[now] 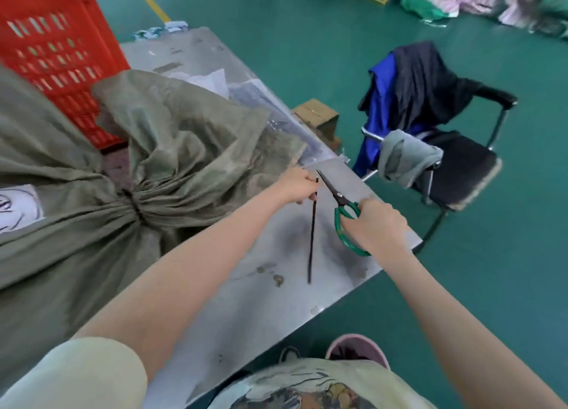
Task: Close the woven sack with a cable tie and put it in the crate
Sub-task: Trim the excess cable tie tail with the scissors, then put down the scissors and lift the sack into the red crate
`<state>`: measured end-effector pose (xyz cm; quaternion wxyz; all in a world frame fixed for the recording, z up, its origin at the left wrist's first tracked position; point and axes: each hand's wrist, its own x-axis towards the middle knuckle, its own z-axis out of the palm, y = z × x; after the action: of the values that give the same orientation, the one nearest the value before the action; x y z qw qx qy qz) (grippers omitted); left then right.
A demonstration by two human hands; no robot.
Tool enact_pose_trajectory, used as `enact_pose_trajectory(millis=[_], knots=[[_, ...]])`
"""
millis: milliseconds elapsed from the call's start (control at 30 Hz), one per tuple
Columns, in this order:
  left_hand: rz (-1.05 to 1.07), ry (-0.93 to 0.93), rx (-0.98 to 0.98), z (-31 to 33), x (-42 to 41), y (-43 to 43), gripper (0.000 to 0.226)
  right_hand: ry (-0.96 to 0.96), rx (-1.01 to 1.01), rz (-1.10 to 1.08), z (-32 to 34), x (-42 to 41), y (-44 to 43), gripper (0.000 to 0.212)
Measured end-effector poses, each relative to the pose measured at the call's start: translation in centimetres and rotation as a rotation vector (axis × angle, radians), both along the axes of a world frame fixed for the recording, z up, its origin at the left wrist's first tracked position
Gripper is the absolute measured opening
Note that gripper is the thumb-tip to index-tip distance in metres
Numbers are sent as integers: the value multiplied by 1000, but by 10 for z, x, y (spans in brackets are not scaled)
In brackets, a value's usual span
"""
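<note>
The grey-green woven sack (76, 230) lies on the metal table (276, 285) at the left, its neck bunched and cinched by a dark tie (133, 204). A red plastic crate (58, 48) stands behind it. My left hand (302, 184) pinches the top end of a loose black cable tie strip (312, 239), which hangs down over the table. My right hand (379, 225) grips green-handled scissors (345, 212), whose blades point up-left and their tips lie right beside my left hand's fingers.
A black chair (455, 162) draped with blue and dark clothes stands right of the table. A small cardboard box (316, 115) sits past the table's far edge. Clothing piles lie on the green floor at the top right. My shoe (358, 348) shows below the table edge.
</note>
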<state>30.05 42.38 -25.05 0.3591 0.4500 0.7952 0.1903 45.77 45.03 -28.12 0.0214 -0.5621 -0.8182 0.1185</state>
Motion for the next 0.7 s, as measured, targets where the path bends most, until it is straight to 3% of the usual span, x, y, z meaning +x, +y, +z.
enact_pose_trajectory(millis=[133,500,567,700], knots=[[112,-114,-123,-19,12,8,31,43,-60,-89,-5,5,-1,31],[161,-238,-82,-28,12,-2,35,-11,-146,-43,-13,5,-7,23],[166,-249,-94,-23,8,-8,15,-31,-115,-16,-10,-1,-7,26],[199,-220,-47,-15,-10,-20,39,-21,-31,76,0,-22,-12,30]])
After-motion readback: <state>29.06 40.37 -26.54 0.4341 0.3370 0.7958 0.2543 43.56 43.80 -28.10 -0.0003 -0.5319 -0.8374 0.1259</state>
